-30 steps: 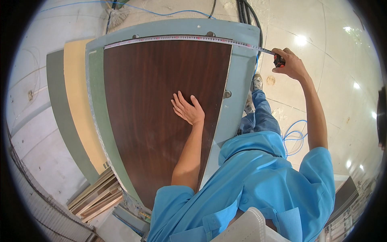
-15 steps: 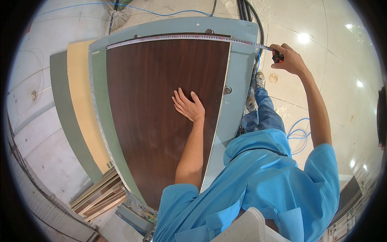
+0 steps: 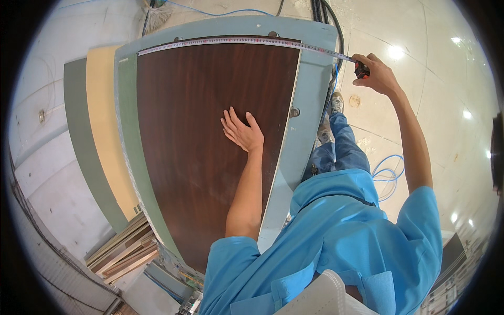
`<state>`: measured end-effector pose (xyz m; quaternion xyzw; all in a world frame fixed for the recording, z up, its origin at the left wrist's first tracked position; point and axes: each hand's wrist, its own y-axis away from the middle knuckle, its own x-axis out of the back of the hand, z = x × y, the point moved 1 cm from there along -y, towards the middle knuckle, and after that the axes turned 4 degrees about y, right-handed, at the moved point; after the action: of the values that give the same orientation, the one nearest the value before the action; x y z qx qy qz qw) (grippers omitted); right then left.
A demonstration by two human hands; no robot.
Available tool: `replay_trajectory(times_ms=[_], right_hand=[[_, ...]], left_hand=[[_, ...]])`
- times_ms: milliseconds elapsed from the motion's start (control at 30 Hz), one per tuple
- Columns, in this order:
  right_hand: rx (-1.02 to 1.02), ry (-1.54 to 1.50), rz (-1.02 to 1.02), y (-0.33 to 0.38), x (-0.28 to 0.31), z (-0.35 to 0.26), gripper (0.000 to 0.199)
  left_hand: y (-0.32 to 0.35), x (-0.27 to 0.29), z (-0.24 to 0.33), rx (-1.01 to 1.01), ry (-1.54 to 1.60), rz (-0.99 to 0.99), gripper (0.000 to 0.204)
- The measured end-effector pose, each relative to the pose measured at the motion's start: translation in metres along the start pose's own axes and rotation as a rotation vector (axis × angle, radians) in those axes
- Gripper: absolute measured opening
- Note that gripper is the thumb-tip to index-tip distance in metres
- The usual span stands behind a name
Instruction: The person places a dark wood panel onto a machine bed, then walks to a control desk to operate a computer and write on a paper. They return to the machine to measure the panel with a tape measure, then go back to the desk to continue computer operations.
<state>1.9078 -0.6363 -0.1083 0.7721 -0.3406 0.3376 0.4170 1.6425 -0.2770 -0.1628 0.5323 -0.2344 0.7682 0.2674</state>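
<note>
A dark brown wood-grain panel [image 3: 210, 157] lies on a blue-grey work table [image 3: 310, 89]. My left hand [image 3: 242, 129] rests on the panel's surface, fingers stretched out and slightly spread. Past the table's right edge, my right hand [image 3: 377, 73] grips the black and red case of a tape measure [image 3: 361, 70]. Its white blade [image 3: 226, 40] is pulled out across the panel's far edge, reaching the far left corner and running on over the table to the case. What holds the blade's end there is too small to tell.
Left of the table stand a cream board [image 3: 105, 121] and a grey-green board [image 3: 84, 136]. Wood strips [image 3: 126, 247] are stacked at the lower left. Black hoses [image 3: 317, 13] run by the table's far right corner, and a blue hose [image 3: 388, 176] lies coiled on the tiled floor.
The view has shifted slightly, so panel and table sit a little higher in the picture. Both hands keep their places, the left on the panel and the right on the tape measure.
</note>
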Motion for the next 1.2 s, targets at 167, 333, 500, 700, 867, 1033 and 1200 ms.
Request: replay_trajectory(times_ms=[167, 333, 500, 700, 867, 1033, 1200], right_hand=[[0.017, 0.014, 0.006, -0.001, -0.002, 0.003, 0.073], [0.038, 0.025, 0.023, -0.002, -0.004, 0.006, 0.073], [0.032, 0.029, 0.017, -0.003, -0.004, 0.008, 0.072], [0.047, 0.025, 0.019, -0.003, -0.002, 0.006, 0.07], [0.021, 0.031, -0.008, -0.003, -0.002, 0.006, 0.072], [0.055, 0.003, 0.013, -0.004, -0.005, 0.009, 0.069], [0.108, -0.225, -0.071, 0.001, -0.011, -0.001, 0.073]], left_hand=[[-0.001, 0.0, 0.001, 0.007, 0.002, 0.001, 0.063], [-0.001, -0.001, 0.001, 0.004, -0.012, 0.005, 0.063], [-0.001, 0.0, 0.001, 0.002, -0.013, 0.005, 0.063], [-0.001, 0.002, 0.003, 0.005, -0.017, 0.002, 0.063], [-0.001, 0.002, 0.002, 0.007, -0.034, -0.003, 0.062], [-0.001, 0.001, 0.002, -0.003, -0.019, 0.018, 0.062], [0.0, -0.002, -0.002, -0.037, -0.035, 0.058, 0.062]])
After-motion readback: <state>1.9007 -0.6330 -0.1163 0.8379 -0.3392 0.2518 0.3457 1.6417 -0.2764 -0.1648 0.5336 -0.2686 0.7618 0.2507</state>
